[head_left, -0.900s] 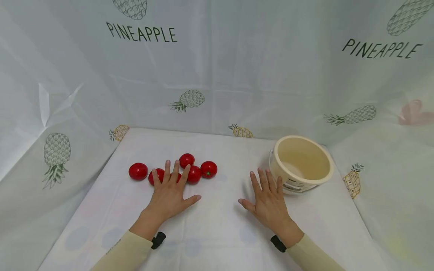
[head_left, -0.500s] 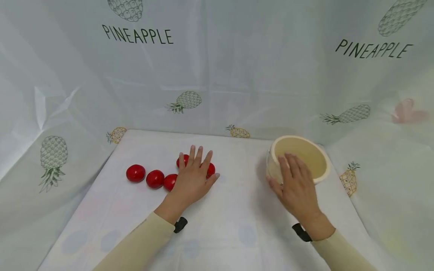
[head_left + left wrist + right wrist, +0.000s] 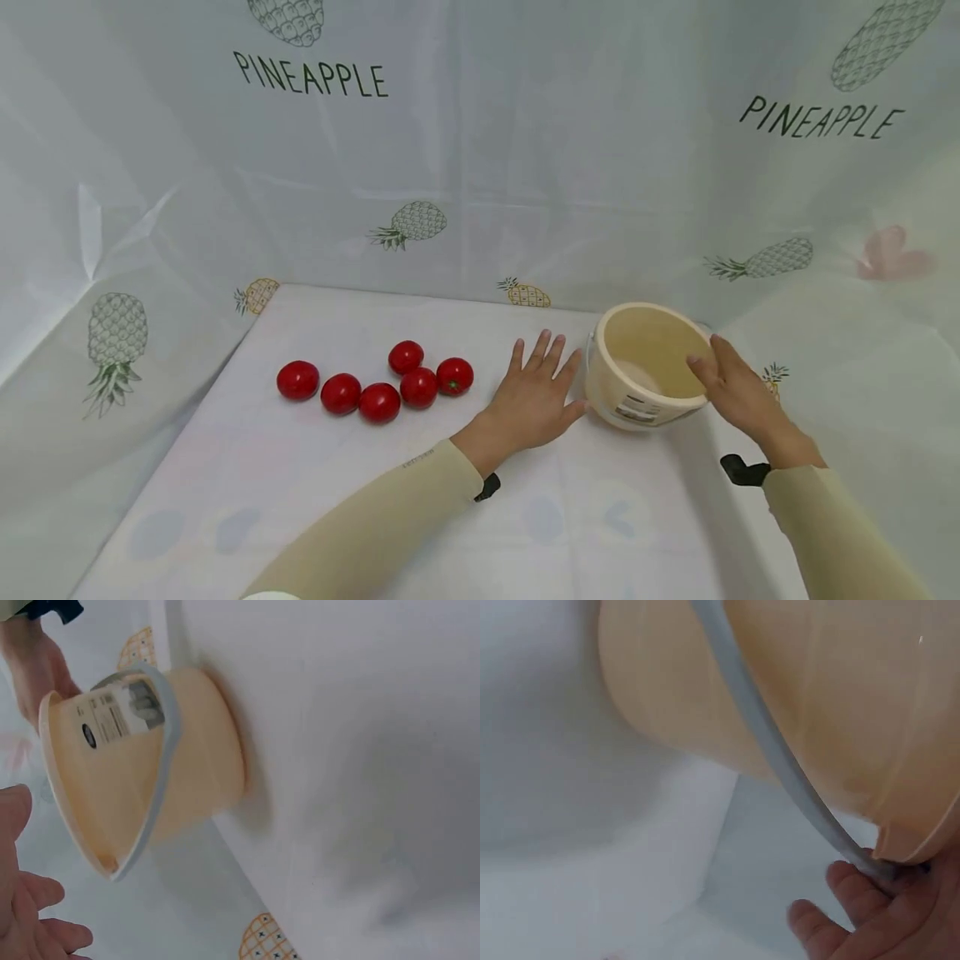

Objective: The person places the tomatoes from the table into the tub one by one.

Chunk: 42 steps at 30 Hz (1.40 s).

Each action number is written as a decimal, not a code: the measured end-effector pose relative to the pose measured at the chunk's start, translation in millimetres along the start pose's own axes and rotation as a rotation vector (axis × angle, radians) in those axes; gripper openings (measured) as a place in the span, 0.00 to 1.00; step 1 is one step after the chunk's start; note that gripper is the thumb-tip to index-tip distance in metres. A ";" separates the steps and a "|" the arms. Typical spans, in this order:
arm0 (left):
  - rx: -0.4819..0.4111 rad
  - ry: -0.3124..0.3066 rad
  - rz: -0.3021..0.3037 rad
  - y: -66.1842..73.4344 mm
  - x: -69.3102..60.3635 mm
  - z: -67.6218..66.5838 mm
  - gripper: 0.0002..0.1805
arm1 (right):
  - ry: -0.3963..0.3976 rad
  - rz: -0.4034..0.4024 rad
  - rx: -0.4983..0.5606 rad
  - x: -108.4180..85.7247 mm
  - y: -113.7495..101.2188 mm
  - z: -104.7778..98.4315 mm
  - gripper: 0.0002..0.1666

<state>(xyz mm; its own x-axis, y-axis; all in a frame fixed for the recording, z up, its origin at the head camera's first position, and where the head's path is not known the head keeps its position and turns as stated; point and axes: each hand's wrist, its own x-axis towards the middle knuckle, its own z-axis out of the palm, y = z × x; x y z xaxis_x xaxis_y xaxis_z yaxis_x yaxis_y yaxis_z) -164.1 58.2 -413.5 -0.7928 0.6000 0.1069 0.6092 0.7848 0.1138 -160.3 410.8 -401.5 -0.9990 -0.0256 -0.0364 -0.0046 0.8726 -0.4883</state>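
Observation:
A cream plastic bucket with a label and a grey handle stands on the table's right side. My right hand holds its right rim, the thumb over the edge and the fingers outside, close to the handle joint in the right wrist view. Fingers spread, my left hand is just left of the bucket; whether it touches the wall is unclear in the head view, while the left wrist view shows a gap. Several red tomatoes lie to the left, away from both hands.
A white cloth covers the table. Behind it and at both sides hang pale sheets printed with pineapples, the back one close behind the bucket.
My left hand has moved right from over the tomatoes to beside the bucket. My right hand has gone from the bucket's front to its right rim. The bucket has shifted slightly left.

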 end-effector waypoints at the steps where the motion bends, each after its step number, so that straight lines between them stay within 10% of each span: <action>1: -0.001 -0.002 0.000 1.5 1.2 0.5 0.43 | -0.043 0.014 0.030 0.8 -1.1 2.3 0.53; 9: -0.085 0.002 -0.041 -12.8 -8.1 -4.1 0.44 | -0.060 -0.071 0.069 5.3 -43.2 34.7 0.50; 20: -0.121 -0.033 -0.148 -52.5 -54.0 -11.3 0.57 | -0.061 -0.273 -0.028 -2.5 -105.0 68.9 0.46; 30: -0.079 -0.037 -0.164 -46.4 -69.4 -14.5 0.61 | 0.093 -0.399 -0.244 -17.1 -114.4 78.6 0.41; 42: -0.145 -0.030 -0.182 -53.1 -66.7 -18.2 0.55 | 0.024 -0.356 -0.263 -19.1 -116.0 77.8 0.44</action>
<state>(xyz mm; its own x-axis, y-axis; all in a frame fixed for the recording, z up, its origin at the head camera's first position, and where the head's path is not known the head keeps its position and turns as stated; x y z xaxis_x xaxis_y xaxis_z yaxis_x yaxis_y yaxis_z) -143.2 -26.3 -408.7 -0.8884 0.4570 0.0427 0.4507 0.8510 0.2694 -137.3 272.2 -411.9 -0.9338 -0.3384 0.1159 -0.3566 0.9060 -0.2282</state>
